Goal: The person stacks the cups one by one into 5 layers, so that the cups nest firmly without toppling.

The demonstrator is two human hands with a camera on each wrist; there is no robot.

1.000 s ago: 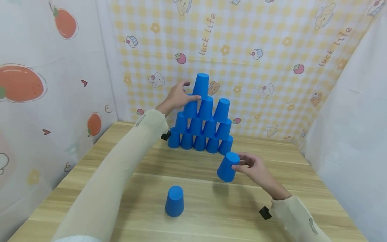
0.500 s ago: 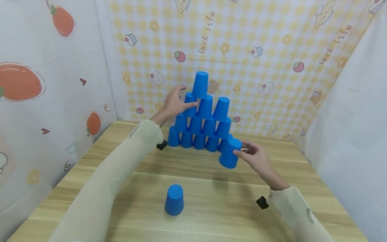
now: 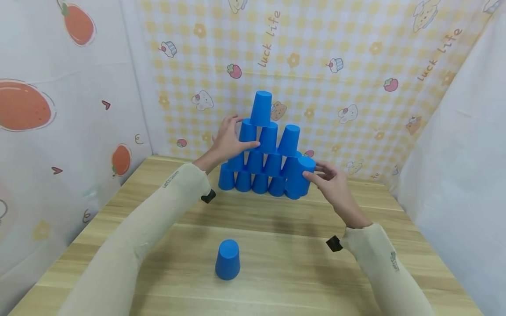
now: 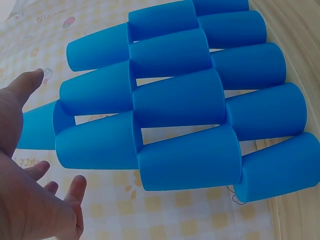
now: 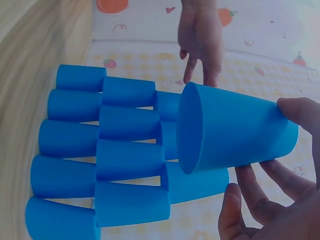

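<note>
Upside-down blue cups are stacked in a stepped wall (image 3: 254, 162); three form the third tier, and a single top cup (image 3: 261, 109) straddles its left and middle ones. My right hand (image 3: 334, 188) pinches another inverted blue cup (image 3: 302, 177) between thumb and fingers, near its narrow base. In the head view this cup overlaps the stack's right end; the right wrist view shows the held cup (image 5: 240, 130) close to the upper tiers. At the stack's left side, my left hand (image 3: 227, 142) has thumb and fingers spread around the third tier's left cup (image 3: 247, 131), gripping nothing.
A lone inverted blue cup (image 3: 227, 261) stands on the wooden table (image 3: 269, 281) nearer to me. Behind the stack hangs a yellow checked cloth (image 3: 316, 39). White cloth walls (image 3: 99, 79) enclose both sides.
My right hand has raised its cup and carried it forward to the stack's right end. My left hand has drawn away from the top cup and lowered slightly along the left side.
</note>
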